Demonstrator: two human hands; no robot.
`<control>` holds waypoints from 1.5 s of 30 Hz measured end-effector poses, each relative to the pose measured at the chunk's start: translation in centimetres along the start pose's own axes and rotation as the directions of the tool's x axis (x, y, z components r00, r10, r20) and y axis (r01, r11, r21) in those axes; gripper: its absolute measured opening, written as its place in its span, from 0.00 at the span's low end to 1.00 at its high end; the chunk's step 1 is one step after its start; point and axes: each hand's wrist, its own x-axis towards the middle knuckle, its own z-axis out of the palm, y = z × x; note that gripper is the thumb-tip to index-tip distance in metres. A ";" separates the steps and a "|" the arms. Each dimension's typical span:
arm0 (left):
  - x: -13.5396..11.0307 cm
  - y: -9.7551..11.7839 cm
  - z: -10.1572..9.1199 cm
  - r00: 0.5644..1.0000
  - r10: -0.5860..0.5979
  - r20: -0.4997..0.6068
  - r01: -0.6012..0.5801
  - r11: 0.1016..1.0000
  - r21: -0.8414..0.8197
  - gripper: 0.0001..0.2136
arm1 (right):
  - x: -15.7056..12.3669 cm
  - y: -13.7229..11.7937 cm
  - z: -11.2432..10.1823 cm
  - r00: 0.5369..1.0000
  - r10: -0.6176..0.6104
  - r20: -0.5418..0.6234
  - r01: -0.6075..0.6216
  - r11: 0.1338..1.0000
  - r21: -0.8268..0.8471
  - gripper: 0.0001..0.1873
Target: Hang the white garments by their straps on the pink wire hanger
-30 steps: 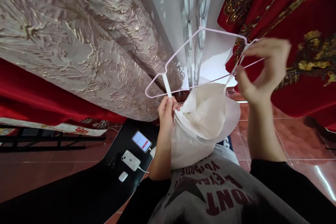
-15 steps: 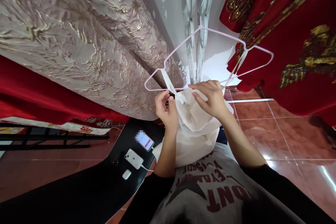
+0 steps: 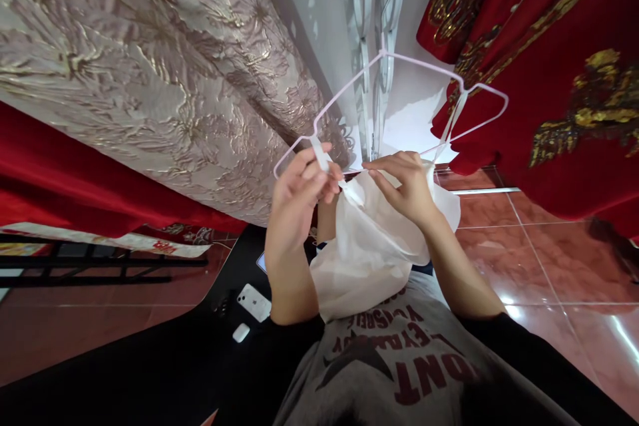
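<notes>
A thin pale-pink hanger (image 3: 424,62) hangs in front of me, holding a sheer off-white garment (image 3: 369,246) by its straps. The left strap (image 3: 319,152) loops over the hanger's notch, and my left hand (image 3: 294,203) is closed around it, fingers curled at the strap. My right hand (image 3: 405,186) pinches the hanger's lower bar near its middle, over the garment's top edge. At the other notch the right strap (image 3: 455,118) hangs untouched. The garment's cloth drapes down towards my shirt.
A pinkish brocade cloth (image 3: 190,80) hangs at left, red embroidered garments (image 3: 544,113) at right. White metal rails (image 3: 364,66) stand behind the hanger. On a black bench (image 3: 164,346) lie a white phone (image 3: 253,301) and a white earbud case (image 3: 240,333); another phone is mostly hidden.
My left hand has moved up and over the left strap, now covering the left part of the hanger's lower bar. The hanger's right end has shifted slightly left. My right hand stays almost still.
</notes>
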 end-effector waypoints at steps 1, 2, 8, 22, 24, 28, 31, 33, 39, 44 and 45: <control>0.4 0.3 -0.5 1.000 0.006 -0.019 -0.007 0.997 -0.074 0.19 | 0.0 -0.1 0.1 1.000 0.001 0.008 -0.001 1.000 0.006 0.13; 0.8 0.5 -1.2 0.998 0.024 -0.066 -0.032 0.991 -0.131 0.17 | 0.0 -0.1 0.1 1.000 0.003 0.021 -0.003 1.000 0.010 0.13; 1.1 -4.1 -4.3 0.733 0.228 -0.641 -0.397 0.909 -0.130 0.14 | -0.2 0.1 0.5 0.999 -0.016 0.030 0.016 1.000 0.001 0.14; 0.6 -7.1 2.9 0.965 0.025 -0.262 -0.101 0.955 -0.280 0.19 | -0.3 1.1 -1.5 0.851 0.127 -0.509 0.036 0.954 0.298 0.19; 0.6 -7.0 3.0 0.957 0.029 -0.287 -0.110 0.957 -0.270 0.19 | 0.1 2.3 -3.4 0.748 0.288 -0.597 -0.066 0.929 0.365 0.21; 0.9 -7.1 2.9 0.945 0.052 -0.323 -0.137 0.959 -0.247 0.20 | 1.4 2.2 -7.1 0.861 0.463 -0.212 -0.349 0.840 0.414 0.05; 1.3 -6.9 2.7 0.933 0.093 -0.347 -0.178 0.958 -0.224 0.20 | 2.9 0.6 -8.5 0.897 0.412 -0.161 -0.302 0.837 0.456 0.09; 1.5 -6.7 2.4 0.937 0.083 -0.340 -0.173 0.954 -0.244 0.20 | 4.1 0.3 -9.1 0.900 0.339 -0.275 -0.160 0.842 0.515 0.03; 1.4 -6.0 1.9 0.967 -0.098 -0.237 0.007 0.934 -0.358 0.20 | 4.4 5.9 -10.7 0.578 0.111 -0.808 0.332 0.873 0.357 0.22; 1.5 -6.4 2.1 0.968 -0.115 -0.222 0.025 0.927 -0.374 0.18 | 0.2 5.9 -9.5 0.233 -0.184 -0.955 0.357 0.929 -0.092 0.18; 1.6 -6.6 2.3 0.968 -0.130 -0.213 0.041 0.925 -0.378 0.18 | -0.5 4.8 -8.9 0.254 -0.201 -0.946 0.318 0.941 -0.115 0.14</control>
